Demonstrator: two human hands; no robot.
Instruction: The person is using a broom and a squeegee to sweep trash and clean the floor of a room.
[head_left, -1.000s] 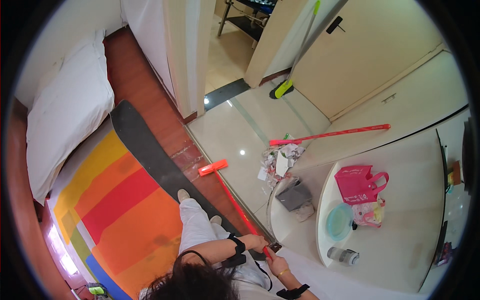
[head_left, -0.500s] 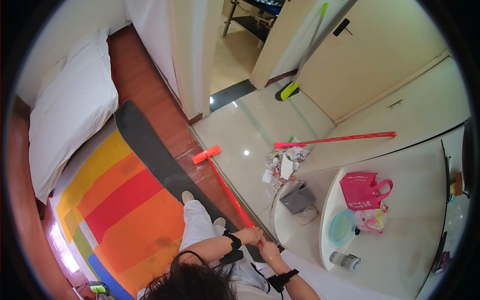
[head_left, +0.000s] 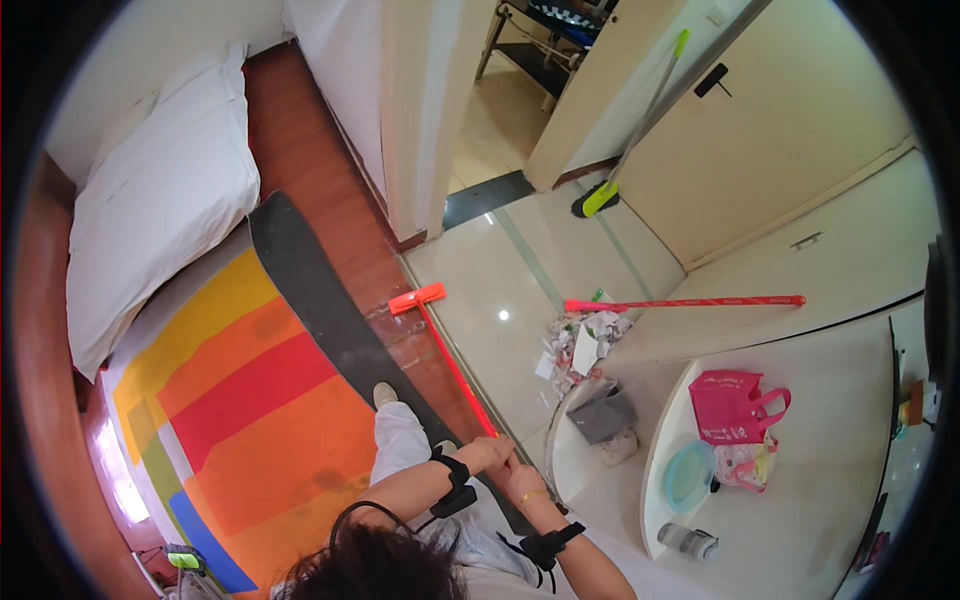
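A long red floor squeegee [head_left: 462, 381], or a similar tool with a flat T-shaped head [head_left: 417, 298], slants away from me. Its head rests on the reddish-brown floor, close to the border with the pale tiles. My left hand [head_left: 488, 454] wraps around the handle, and my right hand [head_left: 524, 484] grips it just behind, nearer my body. Bands and cables run along both forearms. To the right of the head, scraps of paper [head_left: 590, 345] lie heaped on the tiles. The pink end of another red pole [head_left: 700, 302] lies at this heap.
On the left is a bed with a striped cover [head_left: 250, 400] and a dark mat [head_left: 320, 290] along its side. White shelves [head_left: 655, 430] at the right hold a grey bin [head_left: 603, 415], pink bag [head_left: 738, 405], bowl [head_left: 689, 477] and bottle [head_left: 688, 541]. A green broom [head_left: 602, 198] leans by the door.
Both hands have pushed forward and slightly left with the squeegee, and its head has slid a little farther away over the brown floor. The whole view has shifted slightly.
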